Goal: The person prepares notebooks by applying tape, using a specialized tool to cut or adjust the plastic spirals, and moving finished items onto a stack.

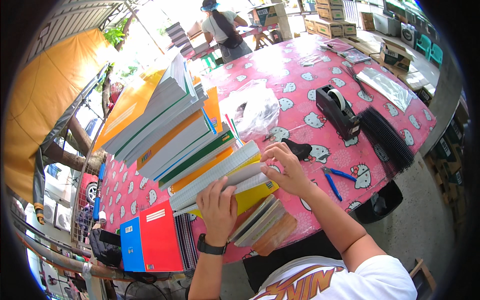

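A notebook with a yellow cover and ruled pages (220, 176) lies open in front of me, against a tall stack of notebooks (170, 130). With curled fingers my left hand (217, 204) grips its near pages at the left. My right hand (286, 169) has its thumb and fingers closed on the pages at the right end. Below the left hand stands a red notebook (160, 235) beside a blue notebook (131, 245), with dark spiral-bound edges to their right. A wooden block (274, 232) with flat pieces rests near my right forearm.
On the pink patterned table (295, 80) are a black tape dispenser (337, 110), blue-handled pliers (334, 182), black binding coils (385, 142) and a clear plastic bag (255, 107). Another person (225, 30) stands beyond the far end. Cardboard boxes (330, 25) are piled behind.
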`<state>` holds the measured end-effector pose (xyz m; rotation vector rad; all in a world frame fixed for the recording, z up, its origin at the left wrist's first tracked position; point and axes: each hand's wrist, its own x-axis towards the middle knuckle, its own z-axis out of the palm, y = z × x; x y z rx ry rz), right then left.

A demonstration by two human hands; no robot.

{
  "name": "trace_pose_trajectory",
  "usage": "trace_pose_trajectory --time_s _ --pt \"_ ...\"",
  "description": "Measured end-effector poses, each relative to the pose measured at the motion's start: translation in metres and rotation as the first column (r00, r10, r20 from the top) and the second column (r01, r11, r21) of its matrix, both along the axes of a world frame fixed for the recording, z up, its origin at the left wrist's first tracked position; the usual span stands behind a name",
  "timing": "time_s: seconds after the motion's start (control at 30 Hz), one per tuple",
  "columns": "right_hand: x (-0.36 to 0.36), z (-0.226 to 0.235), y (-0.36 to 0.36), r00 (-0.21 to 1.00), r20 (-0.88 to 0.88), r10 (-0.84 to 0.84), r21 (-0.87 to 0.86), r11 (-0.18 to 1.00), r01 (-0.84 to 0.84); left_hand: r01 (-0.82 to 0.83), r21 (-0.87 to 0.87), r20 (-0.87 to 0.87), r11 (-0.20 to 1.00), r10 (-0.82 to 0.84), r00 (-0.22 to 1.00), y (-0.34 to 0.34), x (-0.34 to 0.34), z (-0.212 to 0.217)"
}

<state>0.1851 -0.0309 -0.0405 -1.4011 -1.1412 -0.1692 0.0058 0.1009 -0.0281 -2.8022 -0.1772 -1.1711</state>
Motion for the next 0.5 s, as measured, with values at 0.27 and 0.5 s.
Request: trace_pose_trajectory --time_s 0.27,0.5 --pt "0.01 -0.006 -0.01 0.948 0.17 0.268 -0.143 0.959 -0.246 -0.182 -0.046 -0.151 0.982 0.173 0.973 -0.007 -0.014 0.017" --pt "0.007 -0.032 -0.006 0.927 -0.238 0.291 -0.302 0.884 -0.356 -0.202 -0.081 -0.218 0.976 0.18 0.959 0.017 -0.078 0.052"
